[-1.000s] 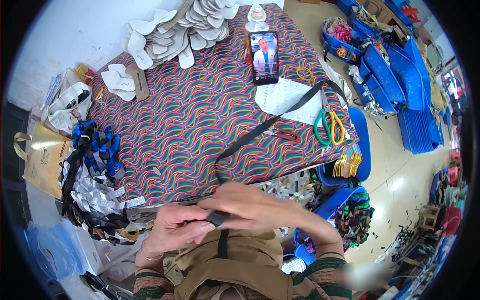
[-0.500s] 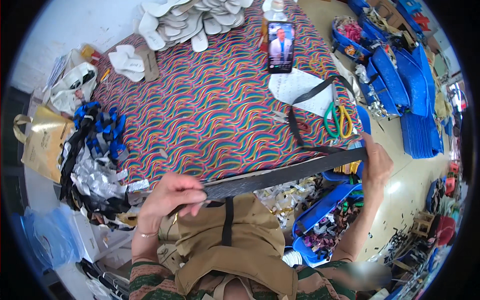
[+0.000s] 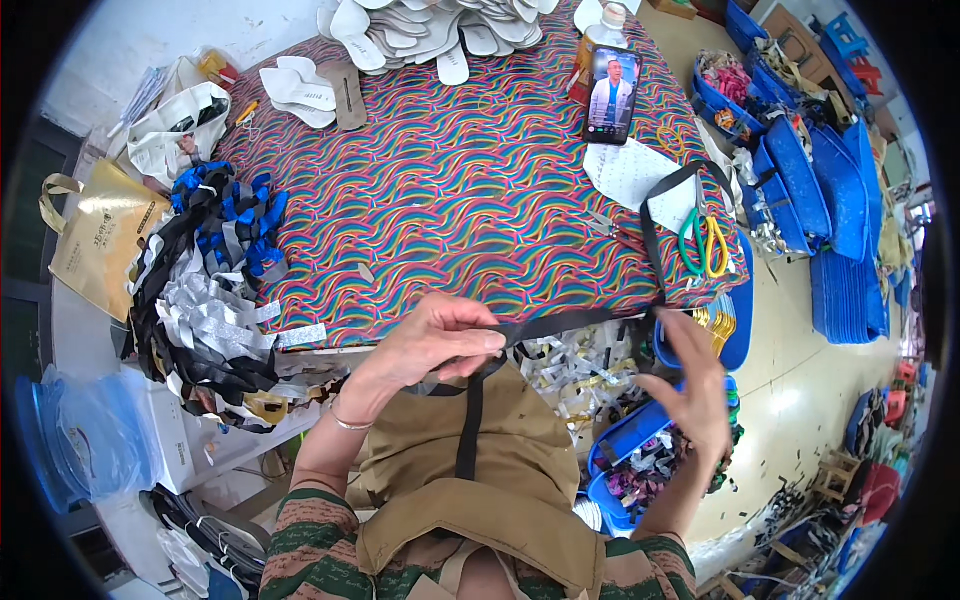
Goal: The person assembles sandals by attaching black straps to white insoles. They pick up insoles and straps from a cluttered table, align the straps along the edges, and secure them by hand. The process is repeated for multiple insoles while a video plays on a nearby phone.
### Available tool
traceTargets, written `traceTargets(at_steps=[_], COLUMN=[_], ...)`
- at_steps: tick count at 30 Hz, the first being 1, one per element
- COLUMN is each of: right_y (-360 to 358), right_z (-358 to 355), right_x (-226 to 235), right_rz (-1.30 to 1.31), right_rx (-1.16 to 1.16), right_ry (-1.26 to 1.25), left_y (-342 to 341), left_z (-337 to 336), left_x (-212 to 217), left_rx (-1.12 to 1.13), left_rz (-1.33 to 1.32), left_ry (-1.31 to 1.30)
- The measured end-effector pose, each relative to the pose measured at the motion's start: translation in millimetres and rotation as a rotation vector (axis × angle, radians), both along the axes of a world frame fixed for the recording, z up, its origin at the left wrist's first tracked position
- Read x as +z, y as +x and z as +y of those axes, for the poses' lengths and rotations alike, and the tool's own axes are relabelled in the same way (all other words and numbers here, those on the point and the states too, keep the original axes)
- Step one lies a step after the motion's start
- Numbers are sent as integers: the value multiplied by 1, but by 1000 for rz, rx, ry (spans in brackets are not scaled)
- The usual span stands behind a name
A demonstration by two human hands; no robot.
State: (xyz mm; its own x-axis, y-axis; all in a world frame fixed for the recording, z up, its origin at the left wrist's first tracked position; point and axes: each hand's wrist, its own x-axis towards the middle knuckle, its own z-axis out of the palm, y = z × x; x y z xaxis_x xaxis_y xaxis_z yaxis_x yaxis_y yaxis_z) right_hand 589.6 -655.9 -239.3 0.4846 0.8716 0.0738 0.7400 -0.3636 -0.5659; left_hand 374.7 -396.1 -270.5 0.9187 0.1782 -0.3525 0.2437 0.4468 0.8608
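Observation:
My left hand (image 3: 440, 345) is closed, pinching a black strip (image 3: 560, 323) at the table's front edge. The strip stretches rightward from it, and a narrower length bends up over the table's right side. Near the strip's right part is my right hand (image 3: 692, 390), thumb and fingers spread apart; its fingertips are close to the strip, and I cannot make out whether they touch it. Scissors with green and yellow handles (image 3: 704, 245) lie beyond my right hand. Red-handled snips (image 3: 622, 234) rest left of the strip's bend.
The table wears a wavy multicoloured cloth (image 3: 450, 210). White insoles (image 3: 430, 35) are heaped at the back; a phone (image 3: 610, 95) leans on a bottle (image 3: 607, 30). Silver, black and blue strips (image 3: 205, 300) hang at the left. Blue bins (image 3: 835, 180) stand on the right.
My right hand has moved left and down and opened away from the strip's right part. My left hand has moved right and slightly up, still pinching the strip. The whole view has shifted.

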Motion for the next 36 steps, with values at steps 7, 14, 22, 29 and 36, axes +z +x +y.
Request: traceTargets(at_steps=[7,14,22,29,36], right_y=[-49,-80,-80,-93,-110], right_z=[94,105,88,90,88], right_x=[-39,-50,-66,-63,-89], right_rz=[1074,1315,1381,1324,902], right_rx=[304,302,199,84,112], right_ry=[14,173,230,330,294], left_y=[-11,-32,-43,-35,-22], left_z=[-11,-2,18,1,-20], left_x=[16,10,3,-21,-37], left_rx=[3,23,236,567,664], left_rz=[-6,-20,-30,-185,-274], left_ry=[106,171,141,-61,-219])
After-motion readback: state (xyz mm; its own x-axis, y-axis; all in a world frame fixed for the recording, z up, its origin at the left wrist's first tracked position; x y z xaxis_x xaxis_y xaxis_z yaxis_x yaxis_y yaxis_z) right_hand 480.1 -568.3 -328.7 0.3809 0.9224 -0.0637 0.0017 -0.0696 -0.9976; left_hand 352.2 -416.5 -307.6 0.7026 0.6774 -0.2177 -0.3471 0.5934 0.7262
